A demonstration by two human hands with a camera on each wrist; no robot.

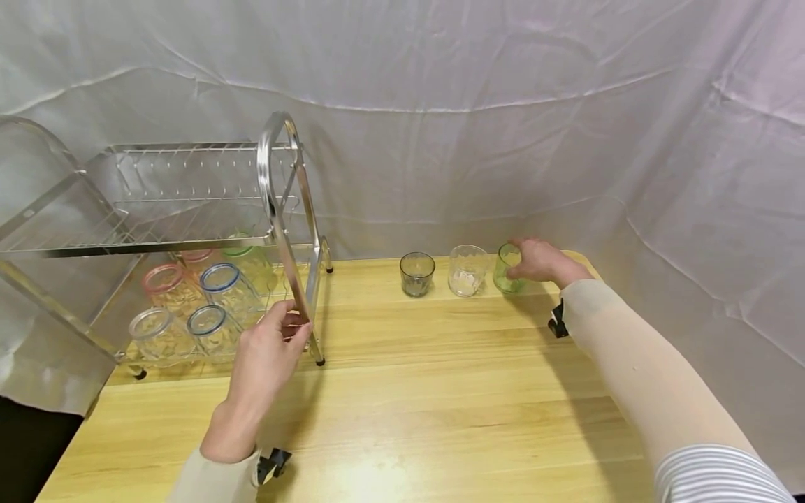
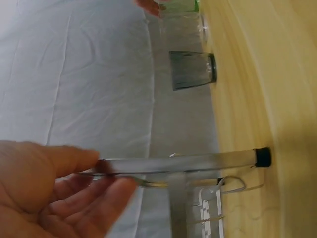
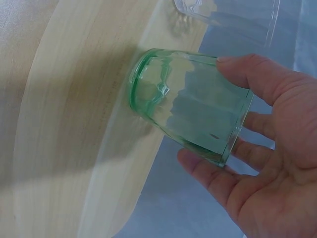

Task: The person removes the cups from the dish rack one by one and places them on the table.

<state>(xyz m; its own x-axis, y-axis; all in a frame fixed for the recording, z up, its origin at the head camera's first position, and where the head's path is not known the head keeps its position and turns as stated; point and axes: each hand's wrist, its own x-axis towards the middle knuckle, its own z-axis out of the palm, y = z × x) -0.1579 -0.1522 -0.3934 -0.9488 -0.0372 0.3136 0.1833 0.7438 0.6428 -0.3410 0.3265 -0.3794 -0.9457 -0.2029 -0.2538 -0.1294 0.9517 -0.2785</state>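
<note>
On the right, my right hand [image 1: 544,262] holds a green glass [image 1: 503,276] near its rim, thumb on one side and fingers on the other. The glass [image 3: 193,101] stands upright with its base at the wooden tabletop in the right wrist view. A clear glass [image 1: 467,271] and a dark grey glass [image 1: 417,274] stand in a row to its left. My left hand [image 1: 260,360] pinches the front right post of a metal dish rack [image 1: 286,262] between thumb and fingers. In the left wrist view the post [image 2: 188,162] runs out from between those fingers.
Several glasses with red, blue, clear and green tints sit on the rack's lower level, among them a blue-rimmed glass [image 1: 220,277]. The upper wire shelf [image 1: 189,199] overhangs them. A grey cloth [image 1: 440,140] hangs behind and beside the wooden table [image 1: 409,391].
</note>
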